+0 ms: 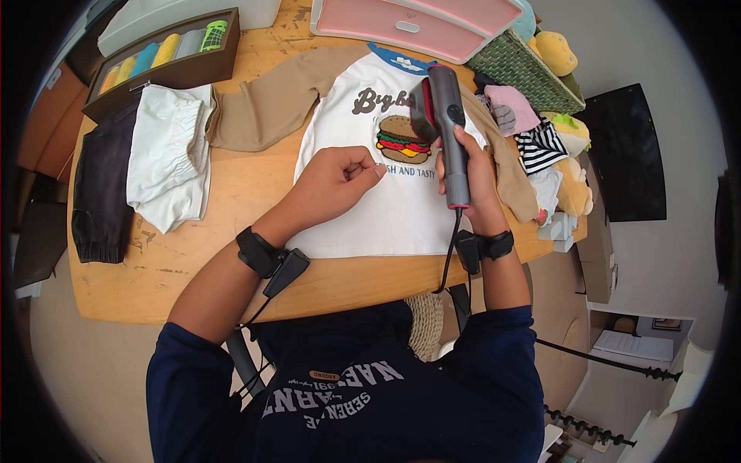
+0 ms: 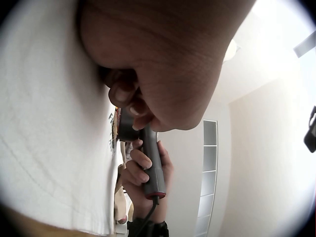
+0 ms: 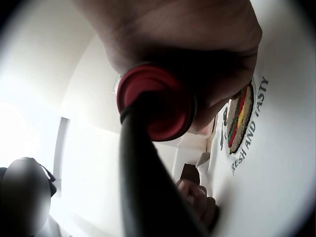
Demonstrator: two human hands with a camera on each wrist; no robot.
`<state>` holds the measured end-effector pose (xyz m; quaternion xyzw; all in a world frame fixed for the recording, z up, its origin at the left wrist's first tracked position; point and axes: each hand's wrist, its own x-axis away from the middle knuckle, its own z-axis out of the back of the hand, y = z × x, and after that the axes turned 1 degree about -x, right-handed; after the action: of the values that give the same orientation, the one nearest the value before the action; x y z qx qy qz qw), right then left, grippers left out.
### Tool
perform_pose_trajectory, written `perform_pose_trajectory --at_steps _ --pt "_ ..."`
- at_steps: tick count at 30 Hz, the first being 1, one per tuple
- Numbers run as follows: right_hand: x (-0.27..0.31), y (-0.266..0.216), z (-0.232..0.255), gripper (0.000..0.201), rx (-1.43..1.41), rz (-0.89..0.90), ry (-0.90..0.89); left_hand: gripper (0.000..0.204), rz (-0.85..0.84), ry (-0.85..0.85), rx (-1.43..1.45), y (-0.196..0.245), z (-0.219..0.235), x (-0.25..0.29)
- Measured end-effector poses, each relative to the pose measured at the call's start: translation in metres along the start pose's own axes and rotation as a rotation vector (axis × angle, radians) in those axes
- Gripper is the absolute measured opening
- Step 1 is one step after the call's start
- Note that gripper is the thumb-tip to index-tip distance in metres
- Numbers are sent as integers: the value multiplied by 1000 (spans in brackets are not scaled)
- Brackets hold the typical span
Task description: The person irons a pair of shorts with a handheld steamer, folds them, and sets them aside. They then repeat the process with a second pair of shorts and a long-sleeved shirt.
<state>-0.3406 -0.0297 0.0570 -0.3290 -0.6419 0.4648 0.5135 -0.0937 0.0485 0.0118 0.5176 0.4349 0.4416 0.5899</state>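
A child's long-sleeved top (image 1: 363, 220) lies spread on the table, white with tan sleeves, a blue collar and a burger print (image 1: 401, 139). My right hand (image 1: 480, 181) grips the grey handle of a handheld garment steamer (image 1: 448, 108), whose dark head with red trim is over the print. From its red-ringed base (image 3: 153, 103) a black cord (image 3: 140, 163) runs down. My left hand (image 1: 336, 181) is over the front of the top, left of the lettering, its fingers curled in. In the left wrist view, no object shows between these fingers (image 2: 123, 91).
Folded white trousers (image 1: 166, 154) and dark trousers (image 1: 104, 185) lie at the left. Behind them stands a brown box (image 1: 224, 58) of rolled cloths. A pink-fronted drawer unit (image 1: 370, 23) is at the back. A green basket (image 1: 513, 65), soft toys (image 1: 573, 185) and small garments (image 1: 540, 147) crowd the right.
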Motion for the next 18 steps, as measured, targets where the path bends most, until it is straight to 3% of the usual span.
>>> perform_pose_trajectory --at_steps 7,18 --pt "-42 -6 33 47 46 70 61 24 1 -9 23 -4 1 0" --pt "-58 -14 25 44 33 127 104 25 14 -13 21 -3 2 0"
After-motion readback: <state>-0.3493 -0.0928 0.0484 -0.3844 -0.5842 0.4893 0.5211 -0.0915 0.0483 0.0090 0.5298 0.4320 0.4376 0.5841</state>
